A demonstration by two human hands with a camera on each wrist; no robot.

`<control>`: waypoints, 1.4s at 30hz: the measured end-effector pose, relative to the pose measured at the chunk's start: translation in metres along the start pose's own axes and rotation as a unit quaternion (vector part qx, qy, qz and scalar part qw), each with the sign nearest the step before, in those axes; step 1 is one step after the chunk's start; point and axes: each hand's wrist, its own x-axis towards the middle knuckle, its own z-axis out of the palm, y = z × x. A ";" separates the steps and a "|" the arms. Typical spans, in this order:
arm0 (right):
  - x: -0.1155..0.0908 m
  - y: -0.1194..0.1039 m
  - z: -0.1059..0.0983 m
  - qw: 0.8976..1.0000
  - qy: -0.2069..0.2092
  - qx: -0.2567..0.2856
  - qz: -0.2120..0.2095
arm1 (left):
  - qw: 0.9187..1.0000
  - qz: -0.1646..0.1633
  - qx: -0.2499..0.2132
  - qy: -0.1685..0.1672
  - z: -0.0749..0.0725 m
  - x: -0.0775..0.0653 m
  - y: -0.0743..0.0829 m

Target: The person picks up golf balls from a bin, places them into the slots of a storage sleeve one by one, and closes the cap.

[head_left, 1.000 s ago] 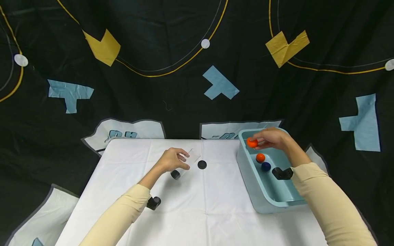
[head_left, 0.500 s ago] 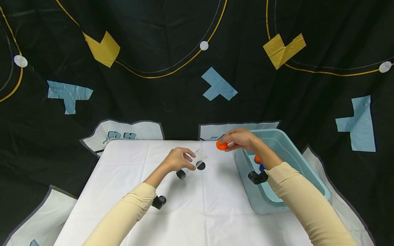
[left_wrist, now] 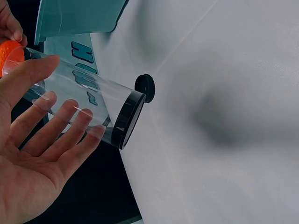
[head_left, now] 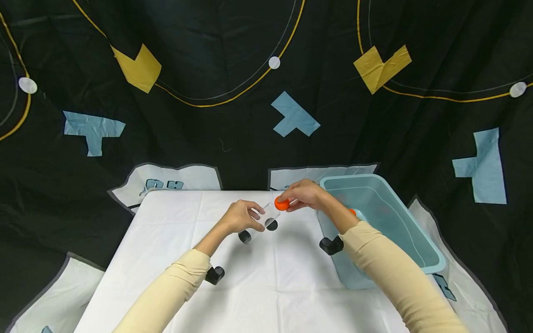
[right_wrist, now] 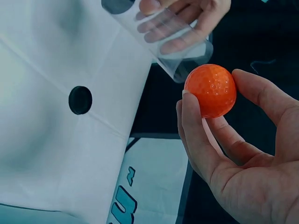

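Observation:
My left hand [head_left: 243, 217] grips a clear plastic tube [left_wrist: 100, 88] with a black cap [left_wrist: 128, 120] on its lower end. The tube is held tilted above the table, its open mouth toward the right hand. Between thumb and fingertips, my right hand [head_left: 304, 194] pinches an orange golf ball [right_wrist: 211, 91] right by that mouth. From these views I cannot tell whether ball and rim touch. Through the tube's wall I see no ball inside. A loose black lid [right_wrist: 80, 100] lies on the white cloth below the tube.
A pale blue bin [head_left: 374, 194] stands at the table's right side under my right forearm. Another orange ball [head_left: 352, 212] shows inside it, partly hidden by the arm. The white-covered table [head_left: 250, 296] ends before a black curtain [head_left: 233, 138] at the back.
My right hand has carried the orange golf ball left, out from over the bin to the tube's mouth. My left hand has shifted slightly right with the tube, then stayed nearly still.

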 end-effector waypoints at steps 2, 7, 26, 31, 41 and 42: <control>0.001 0.000 0.003 1.000 0.000 -0.001 0.003 | 1.000 0.003 0.000 -0.002 0.000 0.000 0.000; 0.002 0.002 0.009 1.000 0.007 -0.008 0.012 | 1.000 0.009 0.003 0.000 0.000 -0.001 0.002; 0.003 0.004 0.020 1.000 -0.011 -0.019 -0.001 | 0.999 0.023 0.026 0.015 -0.002 -0.001 0.005; 0.001 0.004 0.020 1.000 -0.021 -0.013 0.005 | 0.999 0.024 0.030 0.016 -0.002 -0.001 0.005; 0.002 0.005 0.019 0.999 -0.027 -0.018 0.023 | 0.999 0.021 0.039 0.017 -0.002 -0.004 0.008; 0.002 0.005 0.019 0.999 -0.025 -0.020 0.025 | 0.999 0.023 0.039 0.018 -0.002 -0.004 0.008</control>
